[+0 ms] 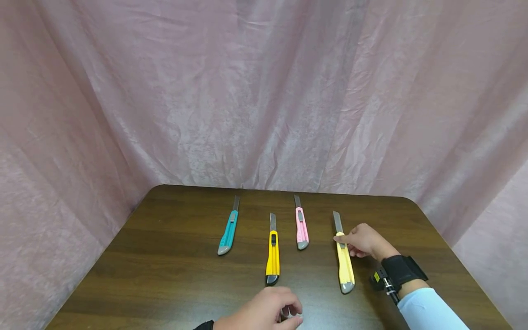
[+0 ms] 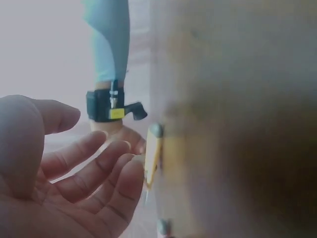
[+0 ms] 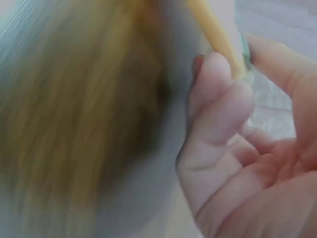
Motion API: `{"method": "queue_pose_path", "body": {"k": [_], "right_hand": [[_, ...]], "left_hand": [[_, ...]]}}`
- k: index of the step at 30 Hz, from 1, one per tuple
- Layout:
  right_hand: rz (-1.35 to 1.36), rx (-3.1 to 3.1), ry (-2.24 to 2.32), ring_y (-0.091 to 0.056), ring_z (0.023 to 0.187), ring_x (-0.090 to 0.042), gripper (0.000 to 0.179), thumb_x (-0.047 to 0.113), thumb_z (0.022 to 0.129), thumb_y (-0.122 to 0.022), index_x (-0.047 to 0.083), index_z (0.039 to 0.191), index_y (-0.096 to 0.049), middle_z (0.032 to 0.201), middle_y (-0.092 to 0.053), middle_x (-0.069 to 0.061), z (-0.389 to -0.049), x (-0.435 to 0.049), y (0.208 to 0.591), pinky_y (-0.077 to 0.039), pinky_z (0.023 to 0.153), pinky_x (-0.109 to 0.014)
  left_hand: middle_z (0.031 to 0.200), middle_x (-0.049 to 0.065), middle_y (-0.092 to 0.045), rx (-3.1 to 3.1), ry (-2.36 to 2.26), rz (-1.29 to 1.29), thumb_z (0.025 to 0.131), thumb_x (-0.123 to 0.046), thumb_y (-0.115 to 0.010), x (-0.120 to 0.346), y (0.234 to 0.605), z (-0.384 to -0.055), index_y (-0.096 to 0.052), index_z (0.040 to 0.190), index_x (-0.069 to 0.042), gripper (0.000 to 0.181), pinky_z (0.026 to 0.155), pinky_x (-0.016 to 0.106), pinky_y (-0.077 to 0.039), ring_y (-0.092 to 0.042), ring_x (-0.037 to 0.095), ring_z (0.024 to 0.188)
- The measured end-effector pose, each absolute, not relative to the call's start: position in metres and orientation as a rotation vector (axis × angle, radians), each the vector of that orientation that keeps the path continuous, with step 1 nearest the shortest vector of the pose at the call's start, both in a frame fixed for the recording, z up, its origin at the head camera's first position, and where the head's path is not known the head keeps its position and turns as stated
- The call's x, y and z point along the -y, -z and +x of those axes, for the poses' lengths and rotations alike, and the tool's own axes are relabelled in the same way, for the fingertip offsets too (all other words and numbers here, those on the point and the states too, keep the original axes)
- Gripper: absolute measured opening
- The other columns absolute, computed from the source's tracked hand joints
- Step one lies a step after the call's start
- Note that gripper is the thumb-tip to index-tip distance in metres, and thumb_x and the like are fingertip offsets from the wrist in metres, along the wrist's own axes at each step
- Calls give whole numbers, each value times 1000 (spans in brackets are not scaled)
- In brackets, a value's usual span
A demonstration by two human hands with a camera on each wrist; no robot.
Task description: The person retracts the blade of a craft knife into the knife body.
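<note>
At the table's right, my right hand [image 1: 365,240] pinches a pale yellow utility knife [image 1: 345,272] near its slider, thumb on top and fingers at the side. Its blade is out and points away from me. In the right wrist view the thumb and fingertips meet at the blade end of the yellow handle [image 3: 216,32]. Whether the knife is lifted at all, I cannot tell. My left hand [image 1: 268,309] hovers at the front with loosely curled fingers, holding nothing. Just beyond it lies a bright yellow utility knife [image 1: 272,259] with a black end.
A teal utility knife [image 1: 228,231] lies at the left and a pink one [image 1: 301,227] right of the middle, both with blades extended away from me. All rest on a dark wooden table [image 1: 173,256]. Pink curtains [image 1: 264,91] hang behind and beside it.
</note>
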State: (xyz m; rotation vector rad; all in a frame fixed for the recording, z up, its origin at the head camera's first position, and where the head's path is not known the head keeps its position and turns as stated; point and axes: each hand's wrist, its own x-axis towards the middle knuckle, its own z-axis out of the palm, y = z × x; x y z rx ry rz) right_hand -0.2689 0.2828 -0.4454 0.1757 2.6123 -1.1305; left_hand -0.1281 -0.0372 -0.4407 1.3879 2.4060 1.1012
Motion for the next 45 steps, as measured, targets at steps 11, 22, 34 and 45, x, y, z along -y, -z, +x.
{"method": "queue_pose_path", "body": {"k": [11, 22, 34, 45], "right_hand": [[-71, -2467, 1714, -53, 60, -23, 42, 41, 84, -70, 0, 83, -62, 68, -55, -10, -290, -248, 436, -55, 59, -41], [-339, -2469, 1992, -57, 65, -24, 30, 29, 90, -66, -1, 91, -64, 77, -63, -11, -278, -184, 404, -54, 57, -33], [-612, -2457, 2210, -54, 56, -25, 22, 26, 87, -71, 4, 86, -65, 70, -60, -12, -249, -148, 395, -53, 48, -27], [-637, -2440, 2251, -56, 54, -23, 18, 20, 89, -69, 3, 87, -65, 71, -60, -14, -240, -146, 392, -55, 48, -34]], "left_hand": [[80, -17, -54, -2534, -1305, 1227, 91, -21, -64, 37, 440, -167, -63, 99, -14, 10, 57, 12, -48, -51, -4, 69], [93, -9, -59, -2416, -1599, 818, 93, -23, -63, 33, 447, -184, -52, 122, -6, 35, 62, 22, -53, -58, 6, 78], [99, 11, -62, -1859, -2020, 830, 95, -2, -56, 28, 450, -185, -54, 119, -2, 24, 70, 41, -56, -62, 32, 86], [102, 16, -64, -1726, -2149, 829, 93, 4, -55, 28, 450, -185, -51, 119, 3, 26, 70, 43, -56, -61, 42, 86]]}}
